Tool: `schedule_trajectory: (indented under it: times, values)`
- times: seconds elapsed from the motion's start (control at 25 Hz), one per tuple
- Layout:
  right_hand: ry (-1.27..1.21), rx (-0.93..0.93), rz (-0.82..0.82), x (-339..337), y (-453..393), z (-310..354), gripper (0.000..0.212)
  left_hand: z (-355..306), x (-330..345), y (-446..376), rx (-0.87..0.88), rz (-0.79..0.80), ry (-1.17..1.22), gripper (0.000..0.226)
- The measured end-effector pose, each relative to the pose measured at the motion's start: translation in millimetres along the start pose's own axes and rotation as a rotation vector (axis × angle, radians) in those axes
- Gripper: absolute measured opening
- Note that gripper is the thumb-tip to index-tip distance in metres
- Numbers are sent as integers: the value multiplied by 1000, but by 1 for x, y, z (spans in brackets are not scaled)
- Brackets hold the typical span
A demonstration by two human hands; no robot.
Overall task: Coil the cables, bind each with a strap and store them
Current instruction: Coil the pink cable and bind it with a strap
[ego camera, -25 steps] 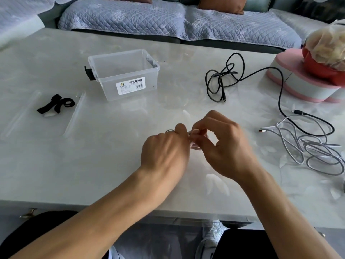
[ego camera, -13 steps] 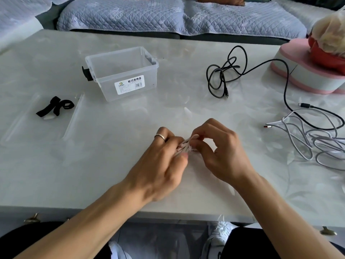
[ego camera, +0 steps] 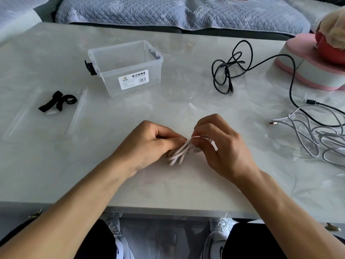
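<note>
A short coiled white cable (ego camera: 179, 153) lies low over the table's middle, held between both hands. My left hand (ego camera: 149, 143) grips its left side with curled fingers. My right hand (ego camera: 222, 146) pinches the bundle's upper end. A loose black cable (ego camera: 229, 71) sprawls at the back right, and its tail runs to a tangle of white and grey cable (ego camera: 317, 141) at the right edge. Black straps (ego camera: 57, 100) lie at the left. A clear storage box (ego camera: 125, 68) stands open behind the hands.
A pink and white stand (ego camera: 308, 71) with a red bowl on it sits at the far right. A clear plastic bag (ego camera: 37, 113) lies under the straps. A quilted sofa runs behind the table. The table's front edge is just below my forearms.
The white coil has come out from under my left hand and shows between the hands. My left hand has turned palm inward, and both hands sit slightly lower in the view.
</note>
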State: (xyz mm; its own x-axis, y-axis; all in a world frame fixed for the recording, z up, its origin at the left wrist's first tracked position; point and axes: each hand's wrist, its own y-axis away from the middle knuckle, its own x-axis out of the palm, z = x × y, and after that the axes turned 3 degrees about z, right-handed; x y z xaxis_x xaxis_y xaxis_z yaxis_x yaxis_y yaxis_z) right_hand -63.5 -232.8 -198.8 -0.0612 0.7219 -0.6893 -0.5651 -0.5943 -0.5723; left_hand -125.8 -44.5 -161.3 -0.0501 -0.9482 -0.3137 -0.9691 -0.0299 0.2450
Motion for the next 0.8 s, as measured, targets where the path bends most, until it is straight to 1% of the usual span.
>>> schedule_trajectory:
  times: [0.08, 0.12, 0.2, 0.32, 0.4, 0.52, 0.64, 0.72, 0.8]
  values:
    - [25, -23, 0, 1, 2, -1, 11, 0, -3, -3, -21, 34, 24, 12]
    - [33, -33, 7, 1, 2, -1, 10, 2, -5, -3, -13, 46, 25, 16]
    - [33, -47, 20, 0, 2, -2, 10, 2, -7, -4, 23, 62, -19, 21]
    - [39, -52, 36, -2, 5, -2, 11, 3, -4, -6, 94, 42, -106, 18]
    - [41, -52, 42, -4, 10, -1, 12, 6, 2, -5, 191, -4, -205, 18]
    - [68, -71, 36, -7, 17, 0, 10, 11, 14, 0, 406, -102, -399, 13]
    - [83, -106, 23, -10, 24, 1, 11, 13, 22, 6, 525, -169, -420, 12]
    - [78, -117, 15, -12, 29, 2, 13, 16, 26, 8, 606, -188, -435, 12]
    - [64, -106, 23, -14, 32, 3, 14, 19, 30, 10, 652, -195, -448, 12]
